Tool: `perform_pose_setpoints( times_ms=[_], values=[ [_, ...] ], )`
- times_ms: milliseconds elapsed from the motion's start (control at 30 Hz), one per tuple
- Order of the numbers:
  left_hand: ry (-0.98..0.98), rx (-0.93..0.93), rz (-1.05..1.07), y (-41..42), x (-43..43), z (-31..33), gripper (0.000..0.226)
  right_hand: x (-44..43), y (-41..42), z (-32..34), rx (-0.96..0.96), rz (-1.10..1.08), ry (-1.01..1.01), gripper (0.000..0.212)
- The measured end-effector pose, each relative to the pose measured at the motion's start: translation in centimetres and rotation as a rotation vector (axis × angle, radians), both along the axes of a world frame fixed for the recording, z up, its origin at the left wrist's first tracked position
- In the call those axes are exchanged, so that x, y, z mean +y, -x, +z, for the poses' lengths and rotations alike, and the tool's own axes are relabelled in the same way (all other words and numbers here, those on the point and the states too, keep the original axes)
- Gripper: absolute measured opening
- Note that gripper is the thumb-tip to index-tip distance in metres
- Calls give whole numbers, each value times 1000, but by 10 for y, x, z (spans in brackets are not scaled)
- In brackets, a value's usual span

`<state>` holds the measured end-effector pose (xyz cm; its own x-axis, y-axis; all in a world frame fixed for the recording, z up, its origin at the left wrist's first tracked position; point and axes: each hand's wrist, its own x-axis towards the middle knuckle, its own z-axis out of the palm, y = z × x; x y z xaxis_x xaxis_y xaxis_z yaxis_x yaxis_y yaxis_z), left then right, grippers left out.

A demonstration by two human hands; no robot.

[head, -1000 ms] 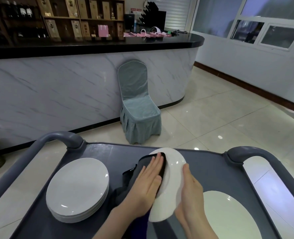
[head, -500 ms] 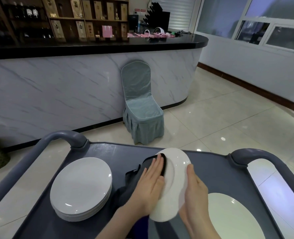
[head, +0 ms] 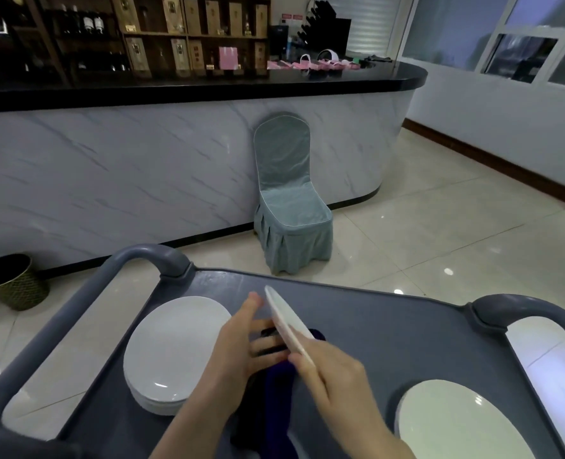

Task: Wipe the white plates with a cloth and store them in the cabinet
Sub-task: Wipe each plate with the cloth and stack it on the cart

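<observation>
Grey plastic service cart tray [head: 390,342] stands before a marble-fronted bar counter [head: 142,177] and a blue-grey covered chair [head: 291,200]. Above the tray's middle, a white round plate [head: 286,321] is held tilted, edge-on to the camera. Right hand [head: 334,376] pinches its near rim, fingers curled and pressed together. Left hand [head: 241,342] lies just left of the plate, fingers [head: 249,309] straight and spread, touching a dark blue cloth [head: 278,392] bunched beneath. Stack of white plates [head: 175,349] sits left; single white plate [head: 456,422] lies right, both apart from the hands.
</observation>
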<state>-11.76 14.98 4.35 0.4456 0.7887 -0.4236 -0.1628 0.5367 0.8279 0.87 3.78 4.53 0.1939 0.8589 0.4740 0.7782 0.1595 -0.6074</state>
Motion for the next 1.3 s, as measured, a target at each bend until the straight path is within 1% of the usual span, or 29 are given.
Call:
perform_pose_setpoints(
  times_ms=[67,100,133,200,233,267,300,367,400,433,500,567,633,700,767,900,967,1167,1300],
  values=[
    [-6,30,25,13,2,-2,33,4,10,-7,-219,142,78,38],
    [-3,42,49,20,3,-6,30,8,13,-7,-263,218,183,44],
    [9,50,77,28,4,-11,27,12,16,-8,-271,270,288,49],
    [26,54,129,39,5,-22,24,20,16,-15,-225,352,507,55],
    [34,57,160,44,7,-27,25,24,15,-20,-186,339,550,54],
    [41,60,198,48,9,-33,25,26,13,-24,-124,277,549,52],
    [49,64,241,53,11,-37,25,28,12,-26,-28,169,524,50],
    [65,75,320,65,18,-47,28,32,6,-33,137,-115,449,48],
    [67,72,345,72,22,-51,31,35,4,-37,179,-221,456,46],
    [70,67,362,79,25,-55,35,39,3,-43,228,-283,495,43],
    [70,71,371,91,31,-62,39,50,7,-53,427,-302,560,34],
    [70,102,361,102,37,-69,38,60,19,-59,640,-313,557,29],
    [52,175,367,114,45,-73,31,70,32,-66,742,-340,525,32],
    [-32,307,390,129,55,-77,23,81,46,-70,810,-363,512,36],
    [-131,423,403,145,65,-81,22,93,58,-76,838,-379,509,37],
    [-260,624,368,169,78,-92,30,117,76,-89,792,-391,539,37],
    [-316,713,359,178,82,-100,30,125,83,-97,806,-387,537,37],
    [-450,902,295,186,86,-111,31,135,93,-113,782,-411,545,40],
    [-490,930,303,183,84,-113,32,136,92,-117,724,-408,561,39]
  ],
)
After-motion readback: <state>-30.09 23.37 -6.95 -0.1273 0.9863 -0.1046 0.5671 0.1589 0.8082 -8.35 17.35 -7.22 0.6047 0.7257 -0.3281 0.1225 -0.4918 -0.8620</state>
